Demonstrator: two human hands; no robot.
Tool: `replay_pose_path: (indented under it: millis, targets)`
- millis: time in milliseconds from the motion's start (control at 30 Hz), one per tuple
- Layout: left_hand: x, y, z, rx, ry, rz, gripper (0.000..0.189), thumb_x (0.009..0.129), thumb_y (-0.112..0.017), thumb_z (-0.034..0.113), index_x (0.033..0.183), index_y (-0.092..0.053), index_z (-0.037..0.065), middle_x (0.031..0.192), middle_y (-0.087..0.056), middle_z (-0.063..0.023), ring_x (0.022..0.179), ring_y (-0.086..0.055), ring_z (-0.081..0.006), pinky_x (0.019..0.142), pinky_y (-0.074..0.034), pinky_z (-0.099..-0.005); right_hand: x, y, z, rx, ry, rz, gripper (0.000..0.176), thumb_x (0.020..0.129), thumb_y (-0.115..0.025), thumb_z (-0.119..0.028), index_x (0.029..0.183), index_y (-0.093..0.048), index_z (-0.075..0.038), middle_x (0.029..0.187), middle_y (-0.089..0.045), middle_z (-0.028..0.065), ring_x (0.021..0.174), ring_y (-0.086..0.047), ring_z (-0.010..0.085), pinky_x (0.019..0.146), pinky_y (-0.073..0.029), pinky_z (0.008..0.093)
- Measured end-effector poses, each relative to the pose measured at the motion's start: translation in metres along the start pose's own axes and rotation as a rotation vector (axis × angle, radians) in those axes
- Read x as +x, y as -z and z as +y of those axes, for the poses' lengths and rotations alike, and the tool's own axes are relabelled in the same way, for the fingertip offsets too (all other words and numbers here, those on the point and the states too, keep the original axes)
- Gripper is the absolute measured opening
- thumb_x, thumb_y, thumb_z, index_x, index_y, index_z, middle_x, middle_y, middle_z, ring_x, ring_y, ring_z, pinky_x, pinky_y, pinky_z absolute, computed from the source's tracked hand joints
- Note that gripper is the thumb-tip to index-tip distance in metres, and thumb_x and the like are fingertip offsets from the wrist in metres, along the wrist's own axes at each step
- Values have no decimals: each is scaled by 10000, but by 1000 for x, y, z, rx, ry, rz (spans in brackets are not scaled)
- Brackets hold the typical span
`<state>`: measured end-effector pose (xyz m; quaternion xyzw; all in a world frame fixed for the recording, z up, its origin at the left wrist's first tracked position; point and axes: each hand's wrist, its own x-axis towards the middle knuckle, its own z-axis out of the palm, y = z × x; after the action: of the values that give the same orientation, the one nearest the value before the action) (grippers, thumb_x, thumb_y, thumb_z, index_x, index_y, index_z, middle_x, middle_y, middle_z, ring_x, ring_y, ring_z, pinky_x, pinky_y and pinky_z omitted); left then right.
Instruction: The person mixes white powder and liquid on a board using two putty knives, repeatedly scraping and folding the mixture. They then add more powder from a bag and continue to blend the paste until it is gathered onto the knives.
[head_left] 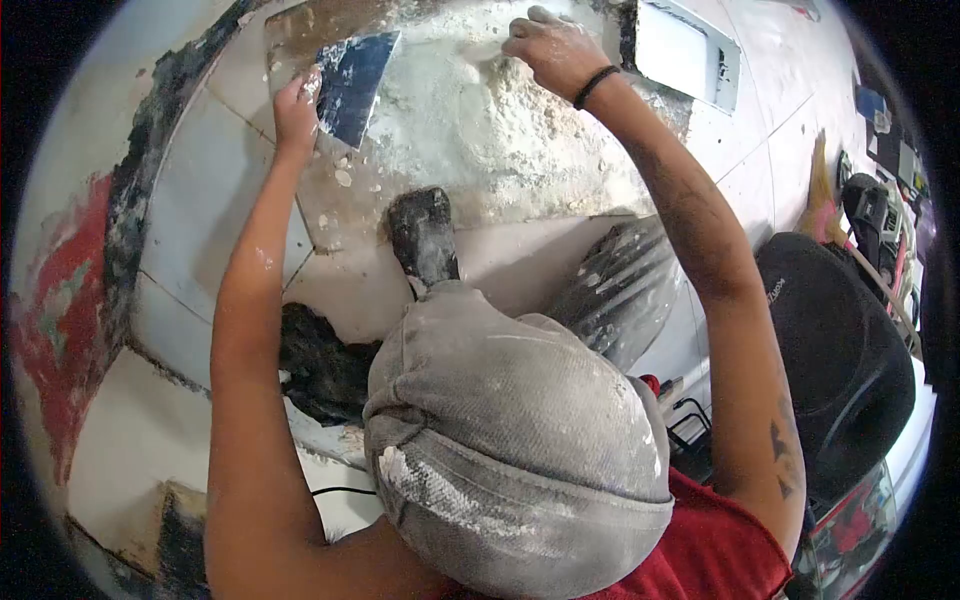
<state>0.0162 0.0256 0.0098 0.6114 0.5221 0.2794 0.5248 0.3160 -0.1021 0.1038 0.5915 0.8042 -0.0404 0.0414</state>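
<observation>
My left hand (297, 108) is closed on the left edge of a flat blue plate (357, 88) smeared with white material. The plate is tilted over a dusty board (350, 200) on the floor. Pale powder and wet-looking paste (440, 110) cover much of the board, with a lumpier heap (545, 125) towards its right. Above this heap is my right hand (560, 48), coated in white, its fingers curled together. Whatever those fingers may hold is hidden. A black band circles the right wrist.
A white rectangular tray (722, 75) stands at the board's upper right. A dark shoe (424, 235) touches the board's near edge. At the right are a black chair-like object (835, 350) and cluttered tools. A grey dusty cap (520, 430) fills the lower centre.
</observation>
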Motion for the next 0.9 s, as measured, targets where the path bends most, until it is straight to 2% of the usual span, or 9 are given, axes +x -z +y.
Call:
replay_pose_path:
  millis: [67, 100, 167, 300, 433, 567, 667, 767, 900]
  targets:
    - [-5, 3, 0, -18, 43, -38, 259, 892, -522, 193, 899, -617, -48, 721, -513, 50, 662, -404, -50, 606, -355, -218, -10, -18, -5, 85, -48, 46, 214, 719, -525, -28, 878, -628, -128, 928, -562, 23, 970, -507, 204, 791, -478, 328]
    - [-7, 3, 1, -33, 29, -22, 258, 892, -521, 192, 900, -618, -47, 721, -513, 49, 663, -407, -50, 604, -355, -221, -24, -35, -5, -72, 18, 122, 221, 742, -528, -37, 897, -642, -145, 971, -577, 14, 986, -508, 198, 802, -480, 353]
    - [-6, -2, 7, -67, -20, 7, 255, 893, -519, 188, 903, -621, -46, 722, -514, 49, 664, -413, -50, 601, -355, -227, -32, -15, -2, -50, 59, -172, 217, 782, -512, -42, 901, -652, -157, 1015, -585, 9, 1011, -507, 190, 814, -482, 375]
    - [-2, -4, -2, -76, -28, 11, 265, 893, -516, 195, 916, -618, -49, 713, -497, 52, 661, -414, -48, 597, -352, -227, -5, 12, 6, -41, 21, -113, 204, 723, -520, -14, 856, -631, -120, 928, -565, 10, 961, -506, 194, 785, -490, 330]
    - [2, 8, -31, 107, -126, -4, 271, 881, -533, 197, 917, -613, -59, 719, -526, 42, 650, -419, -60, 596, -358, -230, -23, -18, -11, 0, -18, 55, 218, 719, -517, -17, 871, -629, -125, 924, -555, 8, 939, -503, 190, 764, -481, 331]
    - [6, 2, -24, -51, -39, 6, 260, 864, -552, 181, 911, -610, -68, 727, -560, 15, 657, -443, -75, 592, -374, -245, -38, -15, 2, 44, -12, -186, 237, 715, -528, -14, 896, -633, -125, 931, -557, 18, 938, -503, 197, 757, -497, 335]
    - [3, -2, -18, -26, -70, 77, 259, 875, -546, 192, 865, -611, -58, 718, -501, 46, 664, -406, -58, 604, -370, -225, -20, 13, -2, 14, -29, -93, 234, 708, -524, 10, 885, -618, -112, 911, -537, 18, 933, -498, 208, 746, -500, 315]
    - [2, 5, -19, -121, 52, -41, 260, 883, -536, 190, 893, -612, -58, 731, -521, 35, 679, -418, -62, 630, -376, -218, -42, -9, -15, 72, -71, -79, 258, 709, -509, 14, 902, -616, -120, 932, -533, 18, 947, -490, 218, 736, -490, 327]
    - [-7, 3, 3, 6, -29, -16, 277, 891, -529, 205, 929, -605, -59, 741, -527, 31, 697, -421, -54, 638, -375, -215, -76, 19, -12, 167, -149, 63, 250, 741, -540, -38, 973, -609, -103, 882, -537, 64, 867, -520, 244, 718, -477, 345]
